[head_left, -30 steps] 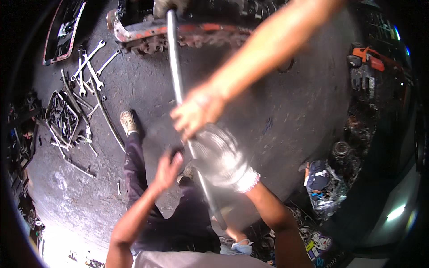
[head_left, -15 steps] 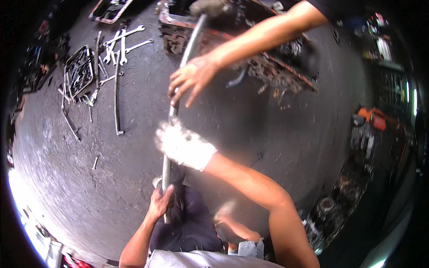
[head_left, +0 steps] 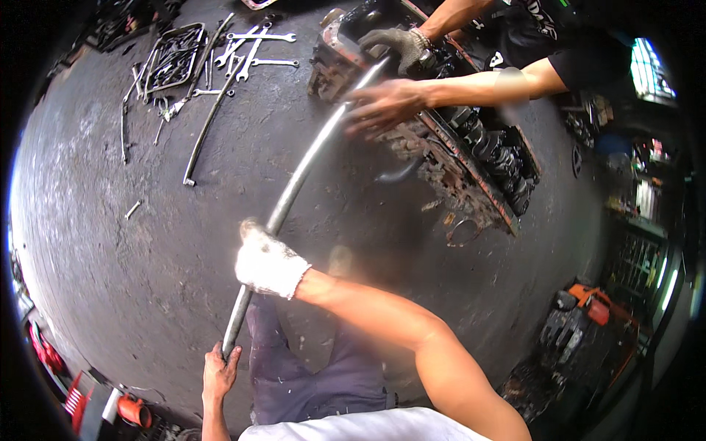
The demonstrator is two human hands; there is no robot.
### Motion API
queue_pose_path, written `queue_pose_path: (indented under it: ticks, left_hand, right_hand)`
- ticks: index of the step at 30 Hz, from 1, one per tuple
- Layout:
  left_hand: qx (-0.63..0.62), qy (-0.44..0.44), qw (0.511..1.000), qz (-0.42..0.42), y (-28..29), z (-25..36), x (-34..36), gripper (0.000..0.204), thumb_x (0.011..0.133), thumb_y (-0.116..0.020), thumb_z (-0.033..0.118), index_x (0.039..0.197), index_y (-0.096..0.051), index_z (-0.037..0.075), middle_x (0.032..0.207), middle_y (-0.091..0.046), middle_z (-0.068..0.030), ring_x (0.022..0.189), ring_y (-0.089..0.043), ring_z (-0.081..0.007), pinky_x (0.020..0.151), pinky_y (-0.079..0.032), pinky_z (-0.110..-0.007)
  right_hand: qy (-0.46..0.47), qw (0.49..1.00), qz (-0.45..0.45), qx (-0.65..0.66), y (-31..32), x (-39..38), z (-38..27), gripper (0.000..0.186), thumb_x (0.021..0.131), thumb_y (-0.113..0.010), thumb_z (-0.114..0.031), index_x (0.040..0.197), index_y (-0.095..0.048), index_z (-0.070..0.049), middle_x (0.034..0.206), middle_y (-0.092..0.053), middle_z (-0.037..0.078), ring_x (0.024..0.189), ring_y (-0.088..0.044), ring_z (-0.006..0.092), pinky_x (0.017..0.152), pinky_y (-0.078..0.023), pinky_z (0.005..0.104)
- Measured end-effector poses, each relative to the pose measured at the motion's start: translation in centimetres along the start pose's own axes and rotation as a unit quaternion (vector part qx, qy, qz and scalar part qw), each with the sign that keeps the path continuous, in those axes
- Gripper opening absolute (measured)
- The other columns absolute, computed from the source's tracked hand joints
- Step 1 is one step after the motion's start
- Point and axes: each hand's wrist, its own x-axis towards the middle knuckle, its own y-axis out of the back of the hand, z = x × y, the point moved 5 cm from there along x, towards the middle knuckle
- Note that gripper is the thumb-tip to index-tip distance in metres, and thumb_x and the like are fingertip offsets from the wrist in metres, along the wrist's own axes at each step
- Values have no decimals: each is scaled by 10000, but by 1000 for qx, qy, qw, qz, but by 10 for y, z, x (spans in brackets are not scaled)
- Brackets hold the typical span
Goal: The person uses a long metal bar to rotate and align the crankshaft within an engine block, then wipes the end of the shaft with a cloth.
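A long metal pipe (head_left: 305, 162) runs diagonally from low left toward an engine block (head_left: 485, 169). My right hand (head_left: 266, 257), in a white glove, is wrapped round the pipe below its middle. My bare left hand (head_left: 219, 364) grips it lower down, at the near end. At the far end, a co-worker's grey-gloved hand (head_left: 397, 48) grips the pipe where it meets the top of the engine. The co-worker's bare hand (head_left: 379, 106) is blurred beside the pipe, fingers spread; whether it touches the pipe I cannot tell.
Several wrenches (head_left: 261, 62), a tray of tools (head_left: 176, 59) and long bars (head_left: 206, 132) lie on the dark floor (head_left: 132, 279) at upper left. Orange-and-black equipment (head_left: 588, 301) stands at lower right. Red items (head_left: 45, 345) are at the lower left edge.
The pipe's near end has swung left with both my hands, and my left hand has closed on it. The co-worker's bare hand has moved up along it. The view has turned, showing more engine.
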Motion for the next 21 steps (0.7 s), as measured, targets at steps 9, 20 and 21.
queue_pose_path:
  ticks: [9,20,21]
  left_hand:
    - [90,56,976,192,-78,22,-35,565,888,-676,467,1073,-591,-60,789,-601,-288,859,-623,-443,734,-492,-479]
    - [135,14,947,290,-74,39,-22,534,923,-613,490,1039,-564,-28,861,-590,-251,829,-565,-411,715,-449,-494]
    - [113,37,958,260,-67,47,-26,535,927,-620,469,1074,-570,-43,879,-595,-260,835,-563,-421,723,-450,-495]
  right_hand:
    - [54,993,63,80,-29,-52,4,90,682,-646,-228,624,-699,-183,618,-667,55,599,-651,252,604,-453,400]
    - [37,999,30,-19,-2,-51,35,110,734,-630,-197,672,-713,-159,674,-697,99,658,-695,245,636,-482,407]
    - [45,998,46,-13,-2,-48,34,116,742,-632,-205,681,-718,-160,682,-701,99,660,-694,244,638,-480,415]
